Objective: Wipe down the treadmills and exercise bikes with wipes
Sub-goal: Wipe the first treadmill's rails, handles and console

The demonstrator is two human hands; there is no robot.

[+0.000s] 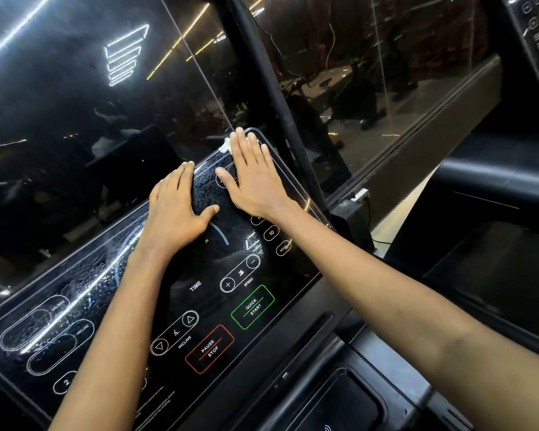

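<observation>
1. A dark glass wall [75, 88] stands straight ahead of me and fills the upper left of my view.
2. White strip lights [125, 54] are mirrored in it, stacked in bars under a slanted line.
3. A black post [271, 88] splits the glass into two panes.
4. Through the right pane I see a dim room [339, 85], perhaps with desks and chairs; it is too murky to be sure.
5. A small silver bracket [360, 194] sits at the foot of the post, above a black box [352, 219].
6. A thin black cable [381, 242] runs from there across the pale floor [402, 206] along the glass's lower edge.
</observation>
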